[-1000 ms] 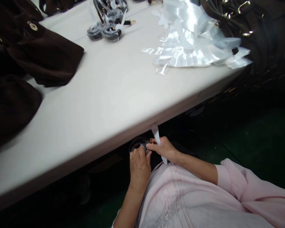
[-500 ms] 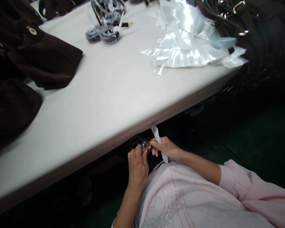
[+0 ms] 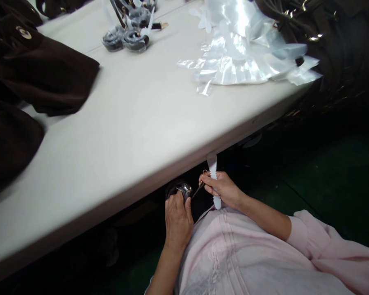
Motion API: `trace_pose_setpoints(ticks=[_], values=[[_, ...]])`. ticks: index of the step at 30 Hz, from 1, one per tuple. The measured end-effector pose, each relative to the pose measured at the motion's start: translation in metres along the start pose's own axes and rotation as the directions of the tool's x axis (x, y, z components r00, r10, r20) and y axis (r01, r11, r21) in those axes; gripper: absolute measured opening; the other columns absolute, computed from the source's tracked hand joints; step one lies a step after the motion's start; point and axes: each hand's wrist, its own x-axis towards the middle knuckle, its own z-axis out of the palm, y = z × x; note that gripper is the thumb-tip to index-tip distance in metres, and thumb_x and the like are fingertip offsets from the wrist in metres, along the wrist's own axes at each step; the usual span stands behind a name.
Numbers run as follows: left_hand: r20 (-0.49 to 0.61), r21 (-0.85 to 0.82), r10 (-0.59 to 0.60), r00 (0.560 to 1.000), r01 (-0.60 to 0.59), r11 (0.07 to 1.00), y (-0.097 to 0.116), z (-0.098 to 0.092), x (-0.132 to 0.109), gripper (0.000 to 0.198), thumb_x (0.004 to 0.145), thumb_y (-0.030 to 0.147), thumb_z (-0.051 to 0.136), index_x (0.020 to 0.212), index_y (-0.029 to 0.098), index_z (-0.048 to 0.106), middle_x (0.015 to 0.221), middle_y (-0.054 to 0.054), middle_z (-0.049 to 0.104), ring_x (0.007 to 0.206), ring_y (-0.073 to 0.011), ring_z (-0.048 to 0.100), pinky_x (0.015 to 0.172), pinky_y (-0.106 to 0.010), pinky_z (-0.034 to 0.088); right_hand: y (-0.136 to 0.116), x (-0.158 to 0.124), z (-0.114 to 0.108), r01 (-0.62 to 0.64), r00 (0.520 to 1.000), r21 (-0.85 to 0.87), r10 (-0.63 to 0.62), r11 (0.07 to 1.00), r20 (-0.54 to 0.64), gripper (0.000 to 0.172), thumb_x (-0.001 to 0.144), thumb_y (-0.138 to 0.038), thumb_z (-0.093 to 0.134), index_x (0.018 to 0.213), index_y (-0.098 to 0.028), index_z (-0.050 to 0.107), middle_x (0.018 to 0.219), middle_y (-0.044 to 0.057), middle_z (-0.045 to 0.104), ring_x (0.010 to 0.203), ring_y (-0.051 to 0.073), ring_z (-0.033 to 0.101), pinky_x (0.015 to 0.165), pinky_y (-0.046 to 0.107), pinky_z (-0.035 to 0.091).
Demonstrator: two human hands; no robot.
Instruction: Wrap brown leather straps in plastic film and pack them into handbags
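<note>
Low in the frame, just under the near edge of the white table (image 3: 147, 123), both hands work close together over the person's lap. The left hand (image 3: 178, 217) is curled shut around a dark coiled strap (image 3: 178, 189) wrapped in glossy clear film; only the top of the coil shows above the knuckles, right of the frame's center bottom. The right hand (image 3: 224, 189) sits just to the right of it, fingers pinched closed on a narrow white plastic strip (image 3: 213, 180) that stands nearly upright, its top end touching or almost touching the table's edge and its lower end reaching the pink garment (image 3: 233, 254). A small gold-colored clasp (image 3: 203, 180) lies between the two hands, at the right hand's fingertips (whether the strip passes through it cannot be told).

On the table, at the upper middle of the frame, lie more wrapped coils (image 3: 126, 37) with white strips sticking out of them. To their right, in the upper right, a loose heap of clear plastic bags (image 3: 246, 57) spreads toward the table's edge. A dark brown bag (image 3: 43, 69) with a round metal stud fills the upper left, and another dark bag (image 3: 326, 32) with metal fittings sits in the upper right corner.
</note>
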Motion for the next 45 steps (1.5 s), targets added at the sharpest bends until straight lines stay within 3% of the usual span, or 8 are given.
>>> trace_pose_setpoints(ticks=[6, 15, 20, 26, 34, 37, 40, 45], values=[[0.046, 0.000, 0.081, 0.996, -0.081, 0.997, 0.000, 0.002, -0.005, 0.029, 0.100, 0.021, 0.039, 0.120, 0.004, 0.050, 0.094, -0.015, 0.060, 0.085, -0.0279, 0.055, 0.077, -0.040, 0.045, 0.003, 0.011, -0.006, 0.071, 0.996, -0.006, -0.071, 0.997, -0.054, 0.043, 0.075, -0.052, 0.075, 0.079, -0.011, 0.065, 0.049, -0.004, 0.050, 0.037, 0.004, 0.030, 0.037, 0.020, 0.015], [0.115, -0.120, 0.155, 0.981, -0.141, 0.983, -0.002, -0.011, -0.010, 0.036, 0.096, 0.029, 0.054, 0.124, 0.008, 0.048, 0.101, -0.015, 0.061, 0.092, -0.0283, 0.055, 0.084, -0.041, 0.046, -0.003, 0.029, 0.001, 0.126, 0.975, -0.155, -0.094, 0.980, 0.201, 0.042, 0.076, -0.052, 0.075, 0.079, -0.012, 0.068, 0.047, -0.005, 0.047, 0.040, 0.005, 0.036, 0.041, 0.019, 0.022], [0.125, -0.305, 0.104, 0.987, -0.062, 0.950, 0.000, -0.019, -0.008, 0.021, 0.093, 0.030, 0.061, 0.105, 0.014, 0.056, 0.093, -0.009, 0.062, 0.086, -0.0252, 0.056, 0.082, -0.039, 0.044, 0.002, 0.032, 0.001, -0.064, 0.962, -0.086, 0.085, 0.994, 0.261, 0.045, 0.072, -0.052, 0.079, 0.084, -0.010, 0.070, 0.054, -0.005, 0.046, 0.044, 0.004, 0.031, 0.041, 0.019, 0.014], [0.079, -0.522, 0.094, 0.992, -0.040, 0.852, 0.011, -0.028, -0.011, 0.011, 0.091, 0.021, 0.062, 0.086, 0.018, 0.053, 0.076, -0.002, 0.056, 0.070, -0.0181, 0.050, 0.068, -0.031, 0.041, -0.014, 0.020, -0.004, -0.313, 0.852, -0.064, 0.310, 0.948, 0.421, 0.040, 0.072, -0.043, 0.082, 0.082, -0.007, 0.070, 0.063, -0.002, 0.048, 0.046, 0.002, 0.029, 0.039, 0.018, 0.007], [0.017, -0.510, 0.324, 0.946, -0.270, 0.817, 0.000, -0.026, -0.020, 0.036, 0.090, 0.001, 0.051, 0.123, 0.015, 0.053, 0.107, -0.010, 0.064, 0.104, -0.0240, 0.057, 0.096, -0.042, 0.040, -0.027, -0.009, -0.012, -0.274, 0.866, -0.139, 0.307, 0.952, 0.394, 0.034, 0.070, -0.035, 0.086, 0.084, -0.009, 0.070, 0.070, 0.000, 0.057, 0.048, 0.002, 0.038, 0.041, 0.014, 0.021], [0.015, -0.482, 0.369, 0.929, -0.317, 0.817, -0.006, -0.026, -0.022, 0.041, 0.090, -0.003, 0.047, 0.127, 0.014, 0.053, 0.109, -0.011, 0.064, 0.108, -0.0228, 0.056, 0.097, -0.040, 0.040, -0.023, -0.015, -0.016, -0.353, 0.825, -0.172, 0.393, 0.920, 0.407, 0.037, 0.071, -0.037, 0.085, 0.093, -0.011, 0.071, 0.071, 0.003, 0.061, 0.048, 0.005, 0.049, 0.036, 0.013, 0.018], [-0.008, -0.468, 0.376, 0.927, -0.336, 0.818, -0.009, -0.024, -0.024, 0.040, 0.090, -0.003, 0.048, 0.126, 0.012, 0.054, 0.108, -0.011, 0.065, 0.107, -0.0224, 0.057, 0.097, -0.039, 0.042, -0.017, -0.017, -0.018, -0.395, 0.796, -0.165, 0.427, 0.904, 0.429, 0.038, 0.071, -0.036, 0.085, 0.096, -0.010, 0.071, 0.063, 0.001, 0.060, 0.045, 0.005, 0.049, 0.033, 0.013, 0.015], [0.027, -0.455, 0.268, 0.963, -0.227, 0.861, -0.007, -0.023, -0.021, 0.035, 0.089, 0.000, 0.048, 0.118, 0.018, 0.056, 0.107, -0.008, 0.065, 0.106, -0.0232, 0.058, 0.098, -0.045, 0.044, -0.003, -0.018, -0.012, -0.345, 0.859, -0.024, 0.326, 0.938, 0.395, 0.037, 0.069, -0.034, 0.087, 0.092, -0.009, 0.072, 0.067, 0.000, 0.058, 0.043, 0.000, 0.035, 0.036, 0.014, 0.015]])
